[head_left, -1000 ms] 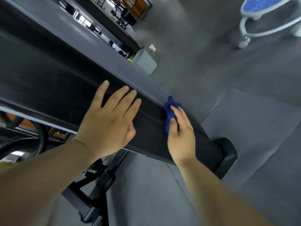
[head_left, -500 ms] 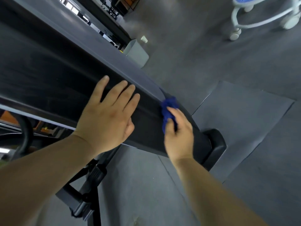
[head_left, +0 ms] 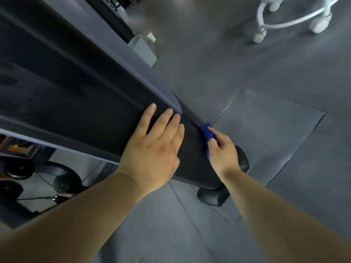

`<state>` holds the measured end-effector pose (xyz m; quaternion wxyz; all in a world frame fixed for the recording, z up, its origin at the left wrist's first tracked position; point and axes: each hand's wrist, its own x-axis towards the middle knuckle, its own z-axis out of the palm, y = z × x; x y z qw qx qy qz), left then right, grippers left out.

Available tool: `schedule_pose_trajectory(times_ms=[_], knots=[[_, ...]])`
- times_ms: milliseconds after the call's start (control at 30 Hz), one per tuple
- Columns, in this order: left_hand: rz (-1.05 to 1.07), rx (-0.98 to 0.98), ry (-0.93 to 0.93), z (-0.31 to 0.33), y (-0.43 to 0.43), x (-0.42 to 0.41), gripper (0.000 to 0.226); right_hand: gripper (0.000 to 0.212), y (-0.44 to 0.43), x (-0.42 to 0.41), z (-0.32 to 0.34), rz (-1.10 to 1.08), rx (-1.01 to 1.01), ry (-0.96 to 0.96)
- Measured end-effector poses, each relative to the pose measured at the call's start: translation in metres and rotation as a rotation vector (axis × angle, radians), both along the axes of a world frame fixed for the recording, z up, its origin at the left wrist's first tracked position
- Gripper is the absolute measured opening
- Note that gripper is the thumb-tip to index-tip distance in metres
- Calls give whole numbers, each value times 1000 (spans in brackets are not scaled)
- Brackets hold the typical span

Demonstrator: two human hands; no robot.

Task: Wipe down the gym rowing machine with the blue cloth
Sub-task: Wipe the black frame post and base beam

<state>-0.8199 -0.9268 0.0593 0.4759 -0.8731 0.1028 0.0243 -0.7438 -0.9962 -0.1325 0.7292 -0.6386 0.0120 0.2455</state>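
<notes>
Now, left hand (head_left: 152,149) flat, fingers straight, on rowing machine (head_left: 76,103); right hand (head_left: 223,150) with fingers pinching blue cloth (head_left: 207,130).

Bunched blue cloth (head_left: 207,132) pressed on dark rowing machine rail (head_left: 79,95) near its end

The rowing machine (head_left: 76,95) has a dark, smooth, matt casing with a dull sheen (painted metal or plastic, hard to tell). The blue cloth (head_left: 206,130) is soft, bunched fabric. The black foot (head_left: 210,198) looks like slightly glossy plastic. The floor (head_left: 266,133) is grey, matt, fine-grained matting, and the white wheeled frame (head_left: 320,25) is glossy tubing.
</notes>
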Motion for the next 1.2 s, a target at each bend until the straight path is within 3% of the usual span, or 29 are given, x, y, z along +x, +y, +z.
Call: schedule_pose_trajectory(times_ms=[100,133,367,567,800,1000,1200], knots=[[-20,17,20,-17,1,-3,56,48,-17,1,-40,239,-8,367],[-25,31,29,-21,2,-3,57,49,-19,4,-48,289,-13,413],[-17,87,6,-43,3,1,60,47,-4,6,-43,149,130,310],[4,147,22,-55,-1,5,61,50,-13,8,-83,191,-100,388],[27,53,-6,-71,-3,5,62,45,-5,4,-75,40,116,438],[-30,125,22,-75,4,5,64,48,-11,-6,-98,112,-125,321],[-76,46,18,-75,5,3,60,56,-18,-3,-74,72,-45,437]])
